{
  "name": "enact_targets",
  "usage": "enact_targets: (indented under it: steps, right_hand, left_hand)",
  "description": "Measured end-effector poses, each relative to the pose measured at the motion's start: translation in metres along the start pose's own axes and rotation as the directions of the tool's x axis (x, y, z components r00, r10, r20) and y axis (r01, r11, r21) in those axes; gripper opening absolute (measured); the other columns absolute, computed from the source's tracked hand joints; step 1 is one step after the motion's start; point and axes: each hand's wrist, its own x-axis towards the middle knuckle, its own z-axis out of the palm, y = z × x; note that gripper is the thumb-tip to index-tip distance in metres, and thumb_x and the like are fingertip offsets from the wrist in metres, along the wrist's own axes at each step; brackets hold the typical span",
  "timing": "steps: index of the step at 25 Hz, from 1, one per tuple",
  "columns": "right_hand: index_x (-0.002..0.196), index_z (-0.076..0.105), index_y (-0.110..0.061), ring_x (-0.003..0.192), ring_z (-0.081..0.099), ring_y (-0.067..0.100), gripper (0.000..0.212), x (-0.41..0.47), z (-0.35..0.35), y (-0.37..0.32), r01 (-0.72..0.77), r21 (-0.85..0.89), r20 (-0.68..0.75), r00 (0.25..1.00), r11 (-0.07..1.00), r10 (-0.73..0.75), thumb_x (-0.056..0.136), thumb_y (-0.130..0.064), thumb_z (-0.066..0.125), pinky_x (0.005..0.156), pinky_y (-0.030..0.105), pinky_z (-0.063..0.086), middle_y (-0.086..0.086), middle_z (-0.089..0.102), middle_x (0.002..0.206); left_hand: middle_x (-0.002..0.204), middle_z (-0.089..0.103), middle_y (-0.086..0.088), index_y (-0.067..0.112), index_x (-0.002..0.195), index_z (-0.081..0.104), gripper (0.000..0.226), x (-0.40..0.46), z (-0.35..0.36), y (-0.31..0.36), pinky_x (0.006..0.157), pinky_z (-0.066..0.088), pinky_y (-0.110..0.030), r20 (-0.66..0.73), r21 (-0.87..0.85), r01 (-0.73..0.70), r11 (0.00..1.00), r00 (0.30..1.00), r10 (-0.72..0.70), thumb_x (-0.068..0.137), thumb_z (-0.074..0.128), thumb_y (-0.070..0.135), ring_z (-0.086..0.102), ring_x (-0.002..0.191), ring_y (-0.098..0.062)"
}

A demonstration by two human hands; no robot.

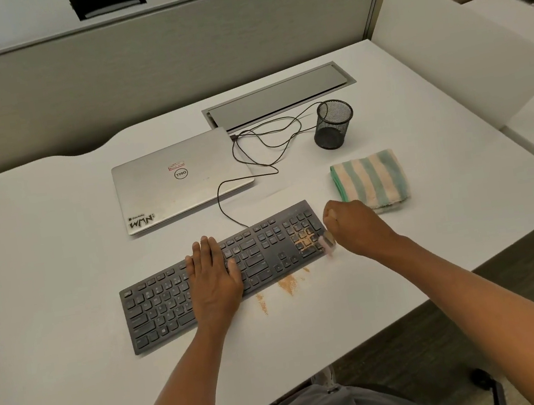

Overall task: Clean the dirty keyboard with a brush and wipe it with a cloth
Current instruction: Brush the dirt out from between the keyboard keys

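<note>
**Brush at the number pad, flat hand steadying the keyboard**

A black keyboard (pixel 224 271) lay at a slant on the white desk (pixel 43 270), its right end farther from the person than its left. The left hand (pixel 214 276) rested flat across the middle keys, fingers straight and slightly spread, holding nothing. The right hand (pixel 352 227) was curled into a fist round a small brush (pixel 327 241), whose blurred, pale head sat at the right edge of the keyboard beside the number pad. Orange-brown crumbs (pixel 304 240) covered part of the number pad, and more lay scattered on the desk just near of the keyboard's right half. A folded green-and-cream striped cloth (pixel 371 179) lay on the desk just beyond the right hand, apart from the keyboard. Farther back sat a closed silver laptop (pixel 179 180), a black mesh cup (pixel 333 123) and a loose dark cable (pixel 261 147) running to the keyboard.
</note>
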Motion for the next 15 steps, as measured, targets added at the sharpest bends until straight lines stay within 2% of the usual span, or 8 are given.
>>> enact_targets:
  steps: [2,7,9,12,15]
  right_hand:
    - [0.091,0.059,-0.010,0.074,0.061,0.023,0.023,-0.001,-0.003,0.005,-0.013,0.007,0.023,1.000,1.000,0.013,0.098,-0.016,0.038,0.063,0.033,0.047,0.008,0.067,0.086]
    - [0.097,0.059,-0.009,0.073,0.060,0.025,0.025,0.019,-0.018,-0.020,0.054,0.155,-0.180,0.983,0.986,-0.025,0.102,-0.020,0.037,0.066,0.039,0.050,0.010,0.066,0.083]
    - [0.100,0.060,-0.010,0.076,0.061,0.028,0.023,0.031,-0.018,-0.032,0.060,0.209,-0.166,0.986,0.976,-0.025,0.101,-0.020,0.039,0.067,0.040,0.051,0.011,0.067,0.084]
    - [0.097,0.059,-0.011,0.077,0.063,0.029,0.023,0.040,-0.009,-0.033,0.028,0.171,-0.080,0.997,0.985,-0.014,0.100,-0.022,0.038,0.070,0.041,0.053,0.012,0.067,0.084]
    - [0.098,0.060,-0.007,0.078,0.060,0.027,0.026,0.032,-0.002,-0.022,-0.001,0.099,-0.030,1.000,0.995,0.004,0.100,-0.021,0.038,0.065,0.033,0.045,0.012,0.067,0.088]
  left_hand:
    - [0.167,0.017,-0.013,0.005,0.160,0.017,0.074,0.000,0.000,0.000,0.127,-0.002,-0.040,0.004,-0.004,0.006,1.000,1.000,-0.005,0.097,0.014,0.043,0.008,0.156,-0.027]
    - [0.168,0.015,-0.013,0.005,0.160,0.015,0.074,-0.001,-0.001,0.000,0.127,-0.002,-0.040,0.013,0.002,0.004,1.000,1.000,-0.004,0.097,0.013,0.043,0.006,0.156,-0.026]
    - [0.168,0.016,-0.013,0.005,0.160,0.015,0.074,-0.001,-0.001,0.000,0.127,-0.002,-0.041,0.011,-0.004,0.004,1.000,1.000,-0.004,0.097,0.012,0.044,0.006,0.156,-0.026]
    - [0.168,0.015,-0.013,0.005,0.160,0.015,0.075,-0.001,-0.001,0.001,0.127,-0.002,-0.041,0.011,-0.005,0.002,1.000,1.000,-0.002,0.097,0.012,0.044,0.006,0.156,-0.026]
    - [0.168,0.014,-0.012,0.006,0.161,0.014,0.075,0.000,-0.001,0.000,0.126,-0.004,-0.039,0.015,0.009,0.006,1.000,1.000,-0.006,0.097,0.011,0.045,0.005,0.156,-0.026]
